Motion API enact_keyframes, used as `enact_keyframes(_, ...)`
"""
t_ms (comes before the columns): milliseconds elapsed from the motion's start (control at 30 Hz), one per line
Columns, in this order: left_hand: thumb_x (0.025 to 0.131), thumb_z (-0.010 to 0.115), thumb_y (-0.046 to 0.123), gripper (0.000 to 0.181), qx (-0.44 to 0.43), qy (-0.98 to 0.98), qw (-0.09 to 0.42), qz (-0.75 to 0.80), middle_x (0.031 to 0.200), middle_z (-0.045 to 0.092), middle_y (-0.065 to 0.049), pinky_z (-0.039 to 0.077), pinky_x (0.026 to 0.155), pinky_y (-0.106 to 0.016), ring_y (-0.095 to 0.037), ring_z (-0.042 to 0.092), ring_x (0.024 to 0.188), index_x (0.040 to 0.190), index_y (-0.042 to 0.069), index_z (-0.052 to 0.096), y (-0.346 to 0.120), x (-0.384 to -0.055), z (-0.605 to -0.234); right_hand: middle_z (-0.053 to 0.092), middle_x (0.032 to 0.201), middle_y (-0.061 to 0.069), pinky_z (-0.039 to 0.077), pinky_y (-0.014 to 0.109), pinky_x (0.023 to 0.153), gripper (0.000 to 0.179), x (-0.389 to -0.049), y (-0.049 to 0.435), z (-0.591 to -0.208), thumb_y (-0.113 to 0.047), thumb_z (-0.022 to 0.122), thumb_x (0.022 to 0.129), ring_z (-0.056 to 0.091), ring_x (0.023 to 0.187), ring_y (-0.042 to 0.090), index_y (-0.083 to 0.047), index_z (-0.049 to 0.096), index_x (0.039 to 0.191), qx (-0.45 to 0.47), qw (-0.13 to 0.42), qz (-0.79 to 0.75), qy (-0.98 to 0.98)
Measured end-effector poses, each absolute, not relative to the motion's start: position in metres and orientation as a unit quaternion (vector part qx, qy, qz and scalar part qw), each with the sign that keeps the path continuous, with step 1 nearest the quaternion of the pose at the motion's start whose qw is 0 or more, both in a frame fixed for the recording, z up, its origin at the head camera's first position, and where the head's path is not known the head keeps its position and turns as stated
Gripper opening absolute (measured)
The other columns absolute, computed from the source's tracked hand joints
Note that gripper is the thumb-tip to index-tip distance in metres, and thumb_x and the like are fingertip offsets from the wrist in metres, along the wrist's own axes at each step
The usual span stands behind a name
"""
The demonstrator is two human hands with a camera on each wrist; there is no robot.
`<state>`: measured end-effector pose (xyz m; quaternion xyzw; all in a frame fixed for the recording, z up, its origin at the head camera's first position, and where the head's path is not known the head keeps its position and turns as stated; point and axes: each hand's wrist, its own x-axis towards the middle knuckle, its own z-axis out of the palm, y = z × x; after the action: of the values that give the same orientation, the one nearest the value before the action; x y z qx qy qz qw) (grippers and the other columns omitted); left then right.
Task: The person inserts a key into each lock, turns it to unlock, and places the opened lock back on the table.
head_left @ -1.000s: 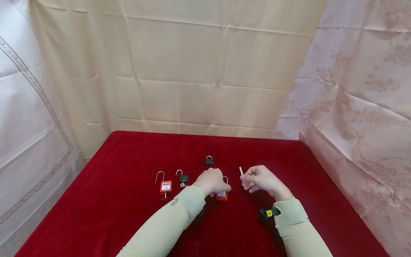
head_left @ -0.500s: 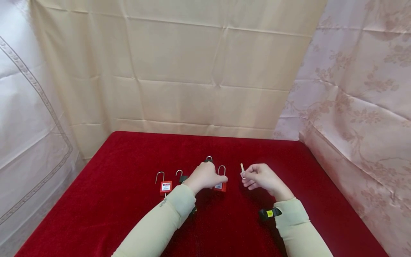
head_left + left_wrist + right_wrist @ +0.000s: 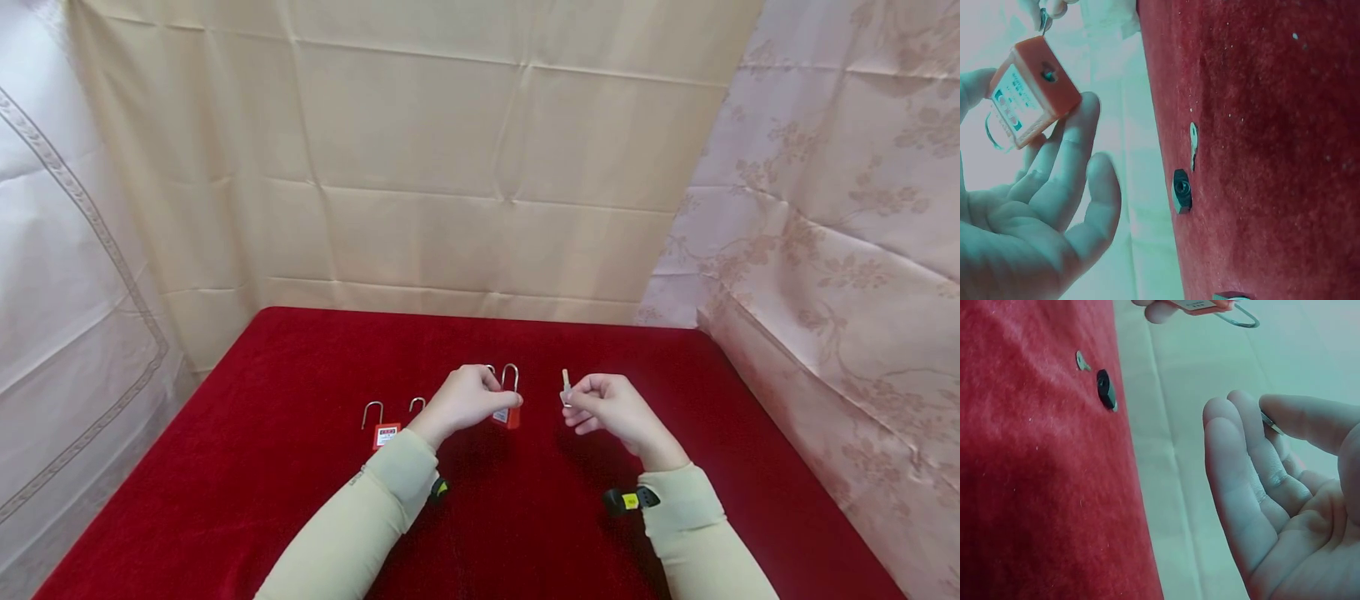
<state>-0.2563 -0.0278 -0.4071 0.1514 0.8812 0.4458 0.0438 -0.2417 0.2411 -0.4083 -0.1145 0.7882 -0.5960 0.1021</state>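
Backdrop: cream drape (image 3: 405,167) behind, floral drape (image 3: 847,158) at right, white drape (image 3: 67,275) at left; all creased.
Worktop (image 3: 555,542): plush-looking red covering, far edge just short of the cream drape.
Left grip (image 3: 461,402): closed on a red padlock, thumb one side, fingers the other.
Right grip (image 3: 613,410): pinches a key; gap between the two hands.
Red padlock (image 3: 512,417): held above the worktop, shackle up. Best kept by its sides, keyhole face uncovered, and tipped toward the key, by judgement.
Second red padlock (image 3: 386,434): lies left, shackle out, partly behind the sleeve; worth keeping the forearm off it.
Black padlock (image 3: 1182,190): on the worktop, loose key (image 3: 1194,142) near it.
Key (image 3: 566,385): blade upward; likely needs swinging round, then straight, light pressure.
Keyhole (image 3: 1049,74): in the held padlock's underside; likely calls for matching the blade's angle before pushing.
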Motion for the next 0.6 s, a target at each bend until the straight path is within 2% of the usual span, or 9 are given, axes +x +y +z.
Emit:
enact_keyframes(233, 0.083, 0.082, 0.036, 0.033, 0.120, 0.843, 0.048, 0.522, 0.082, 0.067, -0.002, 0.051, 0.067, -0.034, -0.017, 0.060, 0.076, 0.093, 0.009, 0.067, -0.038, -0.258, -0.410, 0.069, 0.095, 0.033, 0.062, 0.041, 0.067, 0.018, -0.239, 0.237, -0.405, -0.005, 0.065, 0.097, 0.072, 0.079, 0.037, 0.011, 0.063, 0.103, -0.118, 0.097, -0.591, 0.792)
enact_keyframes(433, 0.082, 0.086, 0.033, 0.038, 0.105, 0.790, 0.079, 0.599, 0.082, 0.072, -0.006, 0.056, 0.074, -0.050, -0.027, 0.066, 0.073, 0.099, 0.006, 0.065, -0.045, -0.257, -0.415, 0.069, 0.094, 0.032, 0.062, 0.041, 0.067, 0.018, -0.237, 0.237, -0.404, -0.004, 0.065, 0.097, 0.072, 0.078, 0.033, 0.012, 0.062, 0.102, -0.124, 0.100, -0.592, 0.790)
enact_keyframes(600, 0.083, 0.086, 0.023, 0.036, 0.124, 0.764, 0.084, 0.628, 0.088, 0.074, -0.016, 0.058, 0.074, -0.041, -0.024, 0.070, 0.073, 0.105, 0.002, 0.067, -0.047, -0.256, -0.415, 0.068, 0.094, 0.034, 0.062, 0.042, 0.066, 0.017, -0.236, 0.238, -0.404, -0.003, 0.065, 0.097, 0.072, 0.079, 0.037, 0.012, 0.062, 0.101, -0.126, 0.097, -0.594, 0.789)
